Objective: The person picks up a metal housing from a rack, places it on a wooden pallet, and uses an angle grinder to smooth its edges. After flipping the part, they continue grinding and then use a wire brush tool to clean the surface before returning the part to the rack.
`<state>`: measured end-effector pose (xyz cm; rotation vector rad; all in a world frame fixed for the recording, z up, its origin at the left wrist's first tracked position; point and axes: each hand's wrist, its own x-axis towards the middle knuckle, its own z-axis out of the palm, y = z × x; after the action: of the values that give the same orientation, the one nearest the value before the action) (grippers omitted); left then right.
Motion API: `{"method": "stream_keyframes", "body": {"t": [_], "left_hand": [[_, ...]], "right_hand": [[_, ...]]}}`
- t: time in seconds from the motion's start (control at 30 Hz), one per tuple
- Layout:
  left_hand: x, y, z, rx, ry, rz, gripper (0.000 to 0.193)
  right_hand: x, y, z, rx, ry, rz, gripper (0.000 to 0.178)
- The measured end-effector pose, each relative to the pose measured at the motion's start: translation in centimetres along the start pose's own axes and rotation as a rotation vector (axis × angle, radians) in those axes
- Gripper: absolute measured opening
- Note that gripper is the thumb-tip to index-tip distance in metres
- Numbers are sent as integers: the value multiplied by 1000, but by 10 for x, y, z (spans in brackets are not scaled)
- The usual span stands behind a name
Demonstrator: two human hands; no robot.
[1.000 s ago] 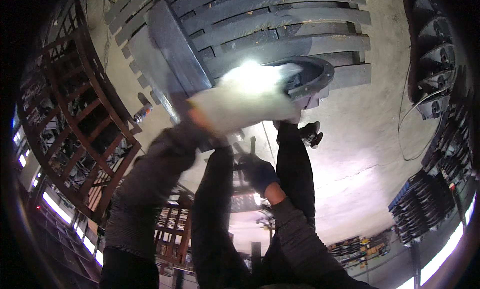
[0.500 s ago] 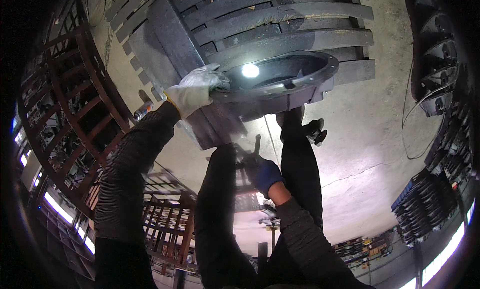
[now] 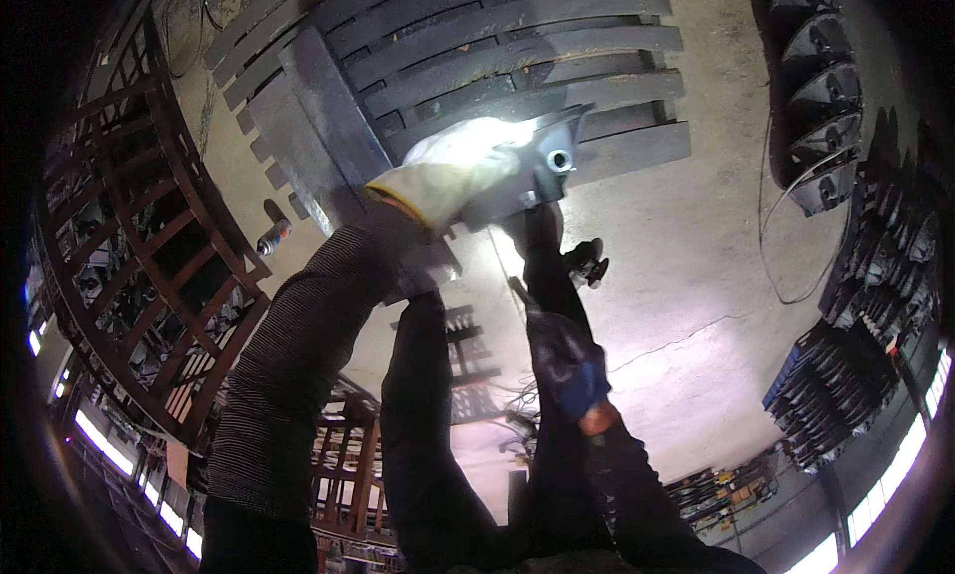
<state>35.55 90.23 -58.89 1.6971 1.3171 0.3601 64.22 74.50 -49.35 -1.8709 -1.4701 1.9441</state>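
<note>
My left hand (image 3: 463, 171), in a white glove with a yellow cuff, grips a grey metal casting (image 3: 565, 136) above a dark slatted platform. The casting is tipped on its side, and a round boss with a hole shows at its right end. Glare whitens the glove's top, and the glove hides much of the casting. Lower down, near my right leg, my right hand (image 3: 569, 367) wears a dark blue glove. Its fingers are wrapped round a thin dark bar-shaped tool (image 3: 521, 295), apart from the casting. Motion blur hides the exact kind of tool.
A flat dark beam (image 3: 333, 106) lies across the slatted platform (image 3: 557, 47). Brown metal racks (image 3: 169, 246) stand at left, with a spray can (image 3: 274, 238) beside them. A dark tool (image 3: 587, 264) rests on the floor. Stacked castings (image 3: 826, 106) and a loose cable (image 3: 764, 226) are at right.
My left hand has turned the casting from ring-opening up to side-on and moved right. My right hand has shifted right and slightly down with the bar-shaped tool. The view has shifted too.
</note>
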Motion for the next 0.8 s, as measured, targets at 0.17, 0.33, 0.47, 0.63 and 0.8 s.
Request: {"method": "stream_keyframes", "body": {"t": [0.17, 0.33, 0.47, 0.63, 0.8], "left_hand": [[0, -4, -5, -123, -102, -408, 49], [-1, 0, -7, -83, -73, -333, 49], [-11, -1, 0, -86, 116, -149, 49], [-16, 13, 8, 28, 173, -177, 32], [-30, 47, 9, 2, 81, -266, 33]], "right_hand": [[13, -32, -46, -49, 332, -244, 29], [58, -34, -47, 83, 352, -356, 31], [78, -42, -43, 148, 373, -281, 31], [87, -74, -59, -344, 216, -314, 38], [82, -83, -78, -962, -73, -364, 53]]}}
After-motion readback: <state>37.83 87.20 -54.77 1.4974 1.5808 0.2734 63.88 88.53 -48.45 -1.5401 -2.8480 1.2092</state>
